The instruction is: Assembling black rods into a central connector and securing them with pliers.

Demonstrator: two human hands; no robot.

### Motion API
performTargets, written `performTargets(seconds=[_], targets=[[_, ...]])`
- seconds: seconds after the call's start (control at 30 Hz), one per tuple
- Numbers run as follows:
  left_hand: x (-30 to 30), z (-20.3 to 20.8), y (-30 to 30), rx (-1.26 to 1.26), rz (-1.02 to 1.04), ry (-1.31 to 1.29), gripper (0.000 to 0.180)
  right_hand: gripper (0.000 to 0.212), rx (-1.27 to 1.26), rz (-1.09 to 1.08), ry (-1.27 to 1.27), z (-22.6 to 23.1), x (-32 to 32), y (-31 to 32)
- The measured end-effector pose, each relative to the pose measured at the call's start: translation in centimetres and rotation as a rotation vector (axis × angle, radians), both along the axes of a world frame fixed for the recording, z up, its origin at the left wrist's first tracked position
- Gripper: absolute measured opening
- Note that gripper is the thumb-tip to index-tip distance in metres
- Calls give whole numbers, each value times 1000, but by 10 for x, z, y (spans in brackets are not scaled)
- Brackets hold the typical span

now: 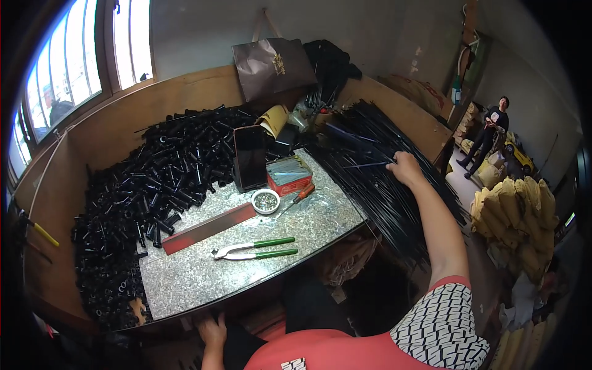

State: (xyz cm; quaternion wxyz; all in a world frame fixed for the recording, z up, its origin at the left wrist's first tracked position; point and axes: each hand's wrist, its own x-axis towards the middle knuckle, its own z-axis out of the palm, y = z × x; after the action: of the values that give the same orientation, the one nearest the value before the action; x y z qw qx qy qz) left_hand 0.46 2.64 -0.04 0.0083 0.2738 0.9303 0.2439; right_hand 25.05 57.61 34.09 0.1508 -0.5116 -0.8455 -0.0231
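Note:
My right hand (404,169) reaches over a heap of long thin black rods (388,197) at the right of the table. Its fingers are closed in a pinch on one thin dark rod (367,164), which points left from the fingertips. Low down at the table's front edge is my left hand (213,330), near my lap. Its thumb and fingers are apart, with the tips partly hidden by the edge, and nothing shows in it. Green-handled pincers (256,248) lie on the speckled tabletop (197,280) between my hands.
A large pile of short black tubular parts (160,172) covers the left side. Behind the pincers are a red-grey bar (209,228), a white bowl of small parts (266,201), a screwdriver (303,193), a red box (290,176) and a phone (250,157). A person (493,126) stands far right beyond stacked sacks (515,216).

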Motion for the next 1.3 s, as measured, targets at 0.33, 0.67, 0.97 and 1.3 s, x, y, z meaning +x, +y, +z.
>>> performTargets(seconds=[0.33,0.67,0.97,1.3], targets=[[2,4,0,31,-37,-6,66,42,-70,4,142,3,25,34],[3,5,0,-27,-67,20,60,67,-8,-57,-50,32,24,28],[22,23,5,-6,-180,112,49,74,-334,91,350,102,7,38],[62,228,74,561,-655,390,41,64,-180,707,820,101,-59,-76]])
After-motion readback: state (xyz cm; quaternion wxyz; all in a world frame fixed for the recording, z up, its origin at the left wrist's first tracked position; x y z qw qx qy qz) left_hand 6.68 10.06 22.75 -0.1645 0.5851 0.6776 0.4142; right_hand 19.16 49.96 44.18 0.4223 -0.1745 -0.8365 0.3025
